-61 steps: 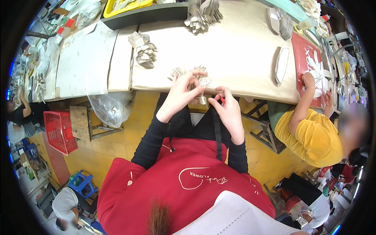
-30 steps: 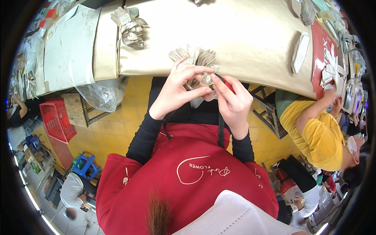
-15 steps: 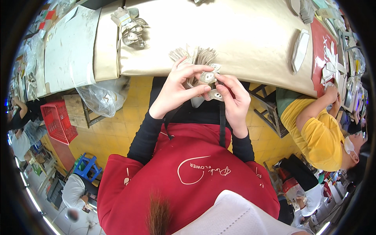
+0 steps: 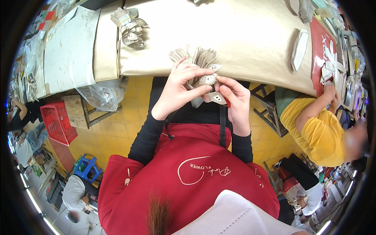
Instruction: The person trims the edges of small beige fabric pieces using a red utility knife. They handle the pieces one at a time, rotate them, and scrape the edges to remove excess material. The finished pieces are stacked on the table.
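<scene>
Left hand [image 4: 177, 86]: thumb and fingers pinching a fanned bunch of grey pieces [image 4: 207, 79] with small holes
Grey pieces: at the gold tabletop's [image 4: 250, 47] near edge, some overhanging it
Right hand [image 4: 237, 101]: curled around a mostly hidden red object [image 4: 227, 102], fingertips at the pieces
Tied bundle [image 4: 131, 29]: by the tabletop's left edge

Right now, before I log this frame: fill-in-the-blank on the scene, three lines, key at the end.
1. Of the left grip and right grip at the pale pieces, the ____ one is nearer the co-worker in yellow.
2. A clear plastic bag hangs at the table's edge, to the ____ of both grips.
3. The plastic basket standing on the floor is coloured ____.
Missing words: right; left; red.
</scene>
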A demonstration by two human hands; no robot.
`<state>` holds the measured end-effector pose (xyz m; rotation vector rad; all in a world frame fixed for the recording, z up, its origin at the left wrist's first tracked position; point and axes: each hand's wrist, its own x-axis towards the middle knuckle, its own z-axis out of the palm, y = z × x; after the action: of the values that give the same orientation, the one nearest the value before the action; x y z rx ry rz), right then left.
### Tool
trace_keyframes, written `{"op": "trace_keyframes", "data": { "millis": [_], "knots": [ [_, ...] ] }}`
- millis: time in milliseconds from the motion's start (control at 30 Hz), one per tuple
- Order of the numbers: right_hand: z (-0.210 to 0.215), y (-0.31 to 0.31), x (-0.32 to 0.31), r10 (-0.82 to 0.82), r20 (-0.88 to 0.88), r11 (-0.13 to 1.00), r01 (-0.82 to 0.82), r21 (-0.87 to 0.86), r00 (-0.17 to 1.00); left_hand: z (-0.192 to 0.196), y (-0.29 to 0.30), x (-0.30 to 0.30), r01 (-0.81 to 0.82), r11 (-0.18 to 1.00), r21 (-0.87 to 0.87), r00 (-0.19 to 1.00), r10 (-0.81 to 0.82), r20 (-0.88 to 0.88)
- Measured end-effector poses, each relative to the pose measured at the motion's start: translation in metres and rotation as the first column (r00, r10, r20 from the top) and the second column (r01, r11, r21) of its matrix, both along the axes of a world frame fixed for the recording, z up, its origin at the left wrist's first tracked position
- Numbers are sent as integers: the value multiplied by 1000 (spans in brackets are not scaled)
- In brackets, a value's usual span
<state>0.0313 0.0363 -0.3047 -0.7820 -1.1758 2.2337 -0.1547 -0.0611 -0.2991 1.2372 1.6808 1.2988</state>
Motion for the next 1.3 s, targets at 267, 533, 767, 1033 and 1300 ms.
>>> {"op": "trace_keyframes", "data": {
  "millis": [267,533,767,1033,1300],
  "knots": [
    [0,2,-2,17,22,988,-14,-153,1000,-2,1,1,-31,999,-17,997,30,-78],
    [8,-6,-5,36,160,999,-36,1,986,-6,4,4,-75,997,-14,980,71,-185],
    [-8,2,2,123,-232,816,-231,-529,965,-6,3,2,-14,998,56,976,25,-217],
    [-15,8,-1,15,-277,660,-218,-719,961,-6,7,2,-115,992,-48,989,119,87],
    [-19,0,-2,10,-199,804,-126,-581,980,-2,10,3,-197,963,-181,933,242,268]
  ]
}}
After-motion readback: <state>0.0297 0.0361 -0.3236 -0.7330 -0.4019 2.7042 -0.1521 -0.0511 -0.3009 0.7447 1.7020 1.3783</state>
